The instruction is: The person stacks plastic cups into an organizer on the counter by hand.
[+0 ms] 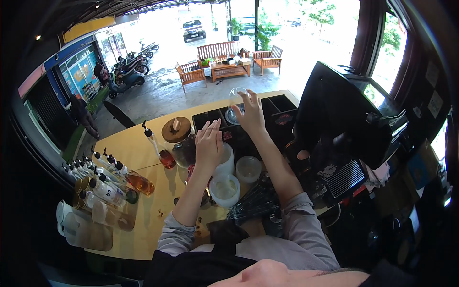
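My right hand (pixel 252 116) is curled around the side of a clear cup (pixel 233 118) at the far edge of the counter, over a black sectioned tray (pixel 210 115). My left hand (pixel 209 144) holds nothing; its fingers are stretched out, above a white tub (pixel 225 161). Left of it stands a glass jar (pixel 184 152) with a round wooden lid (pixel 176 129). Nearer me are an open white tub (pixel 224 190) with pale contents and another translucent container (pixel 248 169).
A pump bottle (pixel 167 158) with red liquid stands left of the jar. Several pump bottles (pixel 138 181) and pitchers (pixel 86 229) crowd the counter's left end. A large black monitor (pixel 330 115) rises at right. Wooden benches (pixel 216 50) and parked motorbikes (pixel 126 81) are beyond.
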Demonstrator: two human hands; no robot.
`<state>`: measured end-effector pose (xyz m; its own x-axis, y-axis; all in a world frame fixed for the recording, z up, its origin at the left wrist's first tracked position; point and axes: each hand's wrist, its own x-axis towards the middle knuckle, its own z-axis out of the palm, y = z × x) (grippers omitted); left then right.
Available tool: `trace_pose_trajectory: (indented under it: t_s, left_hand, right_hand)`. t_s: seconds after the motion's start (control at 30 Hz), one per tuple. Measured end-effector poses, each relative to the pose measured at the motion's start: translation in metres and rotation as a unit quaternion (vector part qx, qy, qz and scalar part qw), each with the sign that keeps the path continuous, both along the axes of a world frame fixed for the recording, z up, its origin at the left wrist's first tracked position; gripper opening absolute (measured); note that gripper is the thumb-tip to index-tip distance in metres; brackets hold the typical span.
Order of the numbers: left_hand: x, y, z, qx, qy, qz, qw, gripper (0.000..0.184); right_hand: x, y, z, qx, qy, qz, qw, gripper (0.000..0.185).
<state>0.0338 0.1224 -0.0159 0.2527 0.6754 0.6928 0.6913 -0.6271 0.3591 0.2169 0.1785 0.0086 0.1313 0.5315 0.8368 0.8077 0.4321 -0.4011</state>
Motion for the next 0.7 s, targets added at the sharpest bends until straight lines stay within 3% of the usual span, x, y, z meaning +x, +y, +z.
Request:
trace_pose_trajectory:
  t_s: [0.07, 0.4, 0.5, 0.57, 0.7]
  left_hand:
    - [-0.001, 0.003, -0.002, 0.005, 0.0, 0.002, 1.0, 0.044]
    - [0.006, 0.015, -0.005, 0.02, 0.007, 0.017, 1.0, 0.043]
    - [0.007, 0.017, -0.009, 0.023, 0.011, 0.015, 1.0, 0.042]
    - [0.005, 0.017, -0.014, 0.009, 0.012, 0.011, 1.0, 0.043]
    - [0.004, 0.012, -0.012, 0.022, 0.001, 0.005, 1.0, 0.041]
  right_hand:
    - [0.001, 0.004, -0.007, -0.028, -0.052, -0.016, 0.998, 0.053]
    - [-0.003, 0.01, -0.05, -0.058, -0.072, -0.021, 0.995, 0.04]
    - [-0.004, 0.007, -0.053, -0.046, -0.074, -0.05, 0.995, 0.032]
    - [-0.003, -0.006, -0.048, -0.103, -0.126, -0.113, 0.98, 0.029]
    - [0.003, -0.004, -0.055, -0.091, -0.13, -0.118, 0.98, 0.029]
